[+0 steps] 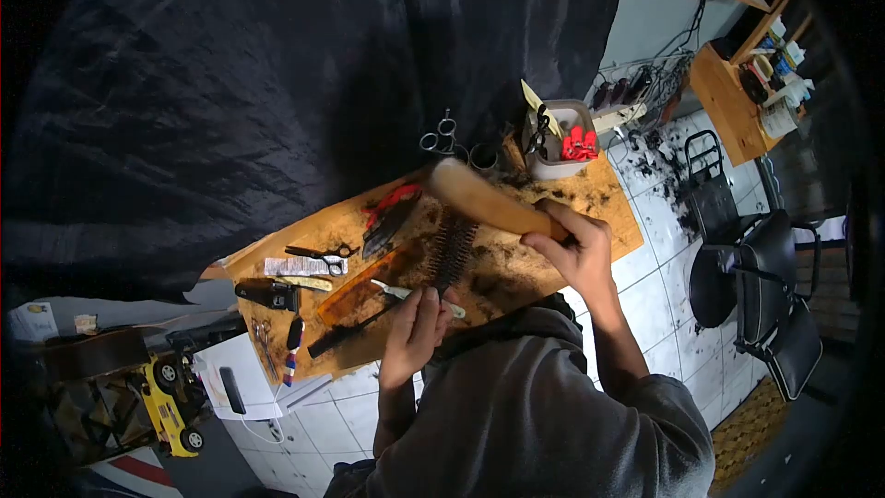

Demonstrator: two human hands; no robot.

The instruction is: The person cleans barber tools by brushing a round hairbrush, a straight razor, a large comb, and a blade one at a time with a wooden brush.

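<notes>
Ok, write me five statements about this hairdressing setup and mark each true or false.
1. The left hand holds a round hairbrush. True.
2. The right hand grips scissors. False: the right hand grips a wooden-handled tool.
3. Red clips sit in the plastic container. True.
4. The toy truck is blue. False: the toy truck is yellow.
5. The black office chair stands left of the table. False: it stands to the right.
</notes>
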